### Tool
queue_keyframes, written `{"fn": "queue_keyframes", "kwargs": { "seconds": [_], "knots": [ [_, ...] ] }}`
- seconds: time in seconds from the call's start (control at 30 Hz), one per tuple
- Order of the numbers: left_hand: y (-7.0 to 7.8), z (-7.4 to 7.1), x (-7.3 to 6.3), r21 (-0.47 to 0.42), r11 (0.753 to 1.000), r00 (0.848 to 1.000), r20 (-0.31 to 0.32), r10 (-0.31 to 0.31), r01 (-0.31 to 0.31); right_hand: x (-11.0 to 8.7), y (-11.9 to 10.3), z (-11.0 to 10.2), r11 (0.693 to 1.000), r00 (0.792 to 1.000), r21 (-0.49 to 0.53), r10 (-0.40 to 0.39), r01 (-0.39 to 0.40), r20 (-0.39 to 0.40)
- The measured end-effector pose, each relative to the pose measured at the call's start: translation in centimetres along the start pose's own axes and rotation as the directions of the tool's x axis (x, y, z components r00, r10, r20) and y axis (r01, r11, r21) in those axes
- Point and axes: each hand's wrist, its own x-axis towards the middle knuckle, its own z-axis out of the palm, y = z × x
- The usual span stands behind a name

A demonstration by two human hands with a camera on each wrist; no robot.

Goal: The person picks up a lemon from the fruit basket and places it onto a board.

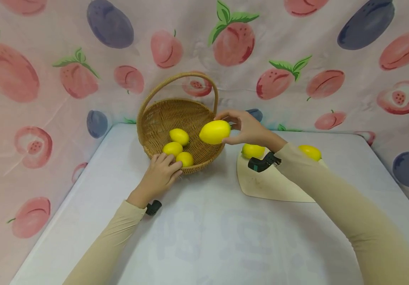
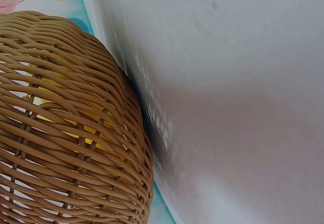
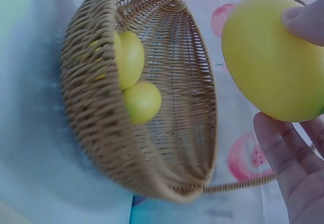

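Observation:
My right hand (image 1: 248,128) holds a yellow lemon (image 1: 214,132) between thumb and fingers, over the right side of a wicker basket (image 1: 158,118). In the right wrist view, the thumb presses on the held lemon (image 3: 268,57) from above and the fingers lie under it. My left hand (image 1: 159,176) grips the basket's front left rim, fingers curled over the edge. Inside the basket are three lemons, among them a rear one (image 1: 179,137) and a front one (image 1: 185,159). The left wrist view shows the basket's woven outer side (image 2: 76,133), with yellow behind the weave.
To the right, a cream-coloured board (image 1: 272,184) lies on the white table (image 1: 204,237). One lemon (image 1: 253,151) rests on it, and another lemon (image 1: 310,152) shows beyond my right sleeve. The basket's arched handle (image 1: 179,76) stands up before a fruit-patterned cloth (image 1: 197,39).

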Motion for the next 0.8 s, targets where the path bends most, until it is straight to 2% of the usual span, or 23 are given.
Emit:
{"fn": "queue_keyframes", "kwargs": {
  "seconds": [0.4,0.63,0.8],
  "knots": [
    [0.1,-0.1,0.0,-0.015,1.0,1.0,0.009,-0.007,0.007,-5.6,1.7,-1.6,0.998,0.999,-0.029,0.055,-0.055,-0.002],
    [0.1,0.0,0.0,-0.014,1.0,1.0,0.01,-0.007,0.008,-9.8,3.0,-2.4,0.993,0.997,-0.096,0.062,-0.067,-0.052],
    [0.1,-0.1,0.1,-0.015,1.0,1.0,0.015,-0.011,0.011,-12.3,3.6,-3.4,0.991,0.99,-0.095,0.084,-0.095,-0.117]
  ]
}}
